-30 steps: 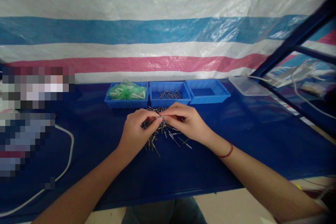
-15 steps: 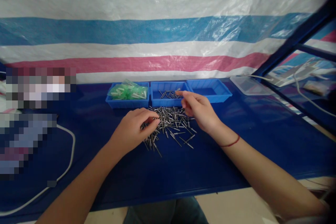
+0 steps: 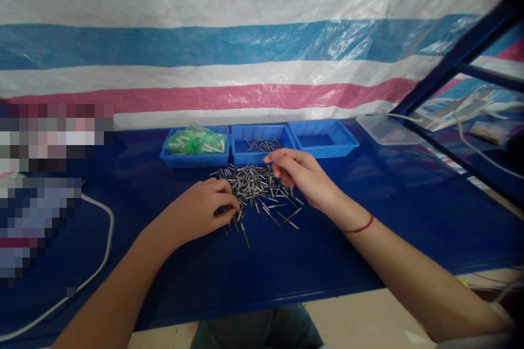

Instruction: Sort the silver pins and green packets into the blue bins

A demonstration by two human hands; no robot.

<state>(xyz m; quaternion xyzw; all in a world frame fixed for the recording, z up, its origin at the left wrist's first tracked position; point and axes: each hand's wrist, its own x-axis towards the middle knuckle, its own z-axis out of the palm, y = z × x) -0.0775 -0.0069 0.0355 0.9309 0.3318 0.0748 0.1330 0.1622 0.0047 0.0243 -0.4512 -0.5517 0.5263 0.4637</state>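
Observation:
A loose pile of silver blind rivets (image 3: pixel 256 182) lies on the blue table in front of the bins. At the pile's left edge, my left hand (image 3: pixel 204 204) is closed, thumb and fingertips meeting low over the rivets. What is between those fingertips is too small to make out. My right hand (image 3: pixel 301 174) hovers over the pile's right side, close to the front wall of the middle blue bin (image 3: pixel 254 159). Its index finger points left, the other fingers are loosely bent, and no rivet shows in it. More rivets (image 3: pixel 264 145) lie inside the middle bin.
The left blue bin (image 3: pixel 196 161) holds green plastic bags (image 3: pixel 192 142) of light-coloured pieces. A third blue bin (image 3: pixel 327 147) adjoins on the right, with a clear plastic lid or tray (image 3: pixel 388 130) beyond. A white cable (image 3: pixel 109 229) curves along the left; a blue frame post (image 3: pixel 446 68) rises right.
My right hand has drawn back from over the middle bin toward the pile. My left hand has shifted left and down along the pile's edge, its fingertips closing together.

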